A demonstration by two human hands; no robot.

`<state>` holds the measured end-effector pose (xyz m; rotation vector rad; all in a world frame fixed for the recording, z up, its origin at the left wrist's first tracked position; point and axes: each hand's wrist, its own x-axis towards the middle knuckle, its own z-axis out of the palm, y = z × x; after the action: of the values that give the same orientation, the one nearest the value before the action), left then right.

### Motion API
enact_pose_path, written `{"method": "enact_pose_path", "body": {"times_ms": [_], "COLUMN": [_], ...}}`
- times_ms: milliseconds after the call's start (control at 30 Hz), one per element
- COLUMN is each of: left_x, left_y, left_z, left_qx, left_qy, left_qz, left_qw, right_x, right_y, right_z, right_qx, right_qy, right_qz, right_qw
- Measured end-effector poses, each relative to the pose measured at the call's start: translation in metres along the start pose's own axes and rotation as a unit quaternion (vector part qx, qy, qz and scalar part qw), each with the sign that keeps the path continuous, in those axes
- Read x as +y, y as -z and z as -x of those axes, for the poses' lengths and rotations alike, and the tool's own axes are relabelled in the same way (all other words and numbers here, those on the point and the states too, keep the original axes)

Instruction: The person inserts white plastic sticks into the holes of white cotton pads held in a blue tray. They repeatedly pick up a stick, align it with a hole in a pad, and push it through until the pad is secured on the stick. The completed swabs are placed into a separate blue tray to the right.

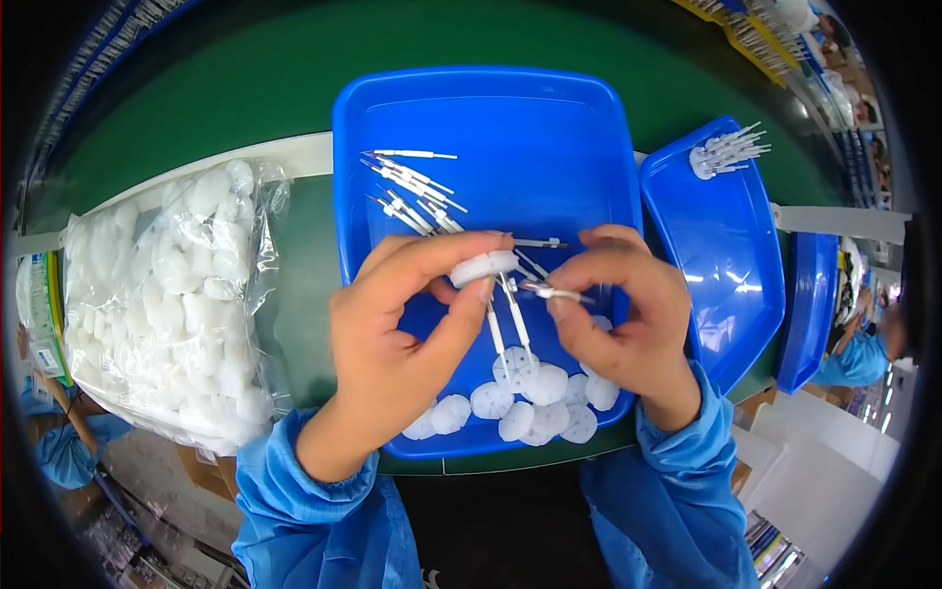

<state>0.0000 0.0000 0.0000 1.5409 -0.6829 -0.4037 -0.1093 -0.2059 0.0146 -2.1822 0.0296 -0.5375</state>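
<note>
Above the blue tray [481, 86], my left hand [392, 324] pinches a white round plastic disc [485, 267] between thumb and forefinger. Two thin white rods [517, 319] with metal ends hang down from the disc. Just to its right, my right hand [625, 309] is closed on another thin rod [555, 292], held sideways with its tip near the disc. Loose rods [417, 182] lie in the tray beyond my left hand. Several translucent white discs [545, 385] are heaped at the tray's near side, below my hands.
A clear bag [177, 304] full of white discs lies left of the tray. On the right stands a smaller blue tray [721, 285], with a disc full of upright rods [728, 152] at its far end. Another blue tray [810, 309] is farther right. Other people sit at both sides.
</note>
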Motion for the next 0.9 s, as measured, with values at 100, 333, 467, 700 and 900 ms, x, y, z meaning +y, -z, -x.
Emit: {"method": "enact_pose_path", "body": {"times_ms": [100,333,467,700,900], "left_x": [0.007,0.005,0.006,0.007,0.003], "left_y": [0.003,0.002,-0.002,-0.005,-0.011], "left_z": [0.001,0.001,-0.006,-0.005,0.000], "left_qx": [-0.041,-0.010,0.006,0.006,0.007], "left_qy": [0.009,-0.004,-0.093,-0.156,-0.185], "left_qz": [-0.024,-0.035,-0.148,-0.263,-0.321], "left_qw": [0.999,0.999,0.985,0.952,0.929], "right_x": [-0.007,-0.008,-0.011,-0.006,-0.004], "right_y": [-0.001,-0.002,-0.007,-0.006,-0.015], "right_z": [0.002,0.007,0.010,0.007,0.010], "right_qx": [-0.016,-0.020,-0.006,-0.038,0.025], "right_qy": [-0.002,-0.041,-0.066,-0.048,0.033], "right_qz": [0.046,0.002,-0.028,0.039,0.193], "right_qw": [0.999,0.999,0.997,0.997,0.980]}}
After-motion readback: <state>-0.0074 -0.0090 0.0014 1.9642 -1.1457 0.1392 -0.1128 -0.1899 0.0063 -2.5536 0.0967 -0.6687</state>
